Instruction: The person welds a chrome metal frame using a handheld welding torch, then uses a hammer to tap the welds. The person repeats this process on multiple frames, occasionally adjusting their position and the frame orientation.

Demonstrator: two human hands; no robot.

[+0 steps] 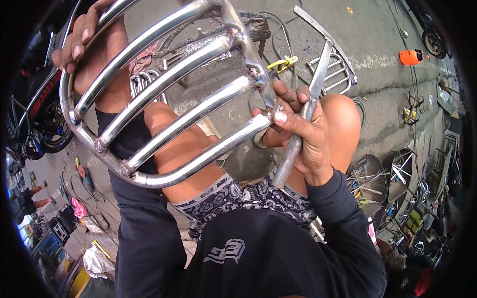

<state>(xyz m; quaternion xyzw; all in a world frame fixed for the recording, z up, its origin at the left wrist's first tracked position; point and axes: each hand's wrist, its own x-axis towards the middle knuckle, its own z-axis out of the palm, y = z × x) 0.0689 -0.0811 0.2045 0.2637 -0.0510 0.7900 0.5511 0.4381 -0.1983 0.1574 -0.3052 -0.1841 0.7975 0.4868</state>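
A welded rack of bent, shiny metal tubes (181,67) is held up in front of me, tilted, with dark weld spots where its bars join the outer tubes. My left hand (97,59) is closed around its outer tube at the upper left; part of that hand is hidden behind the bars. In my right hand (310,129) is a steel bar with a flattened, blade-like end (320,67), pointing up and away. The thumb and fingertips of the same hand also touch the rack's right corner near a weld.
On the concrete floor beyond lie a yellow clamp (282,63), cables and a smaller welded tube piece (330,74). An orange bottle (410,57) stands at the far right. Round trays of metal parts (367,174) sit to my right, and a motorcycle (49,119) to my left.
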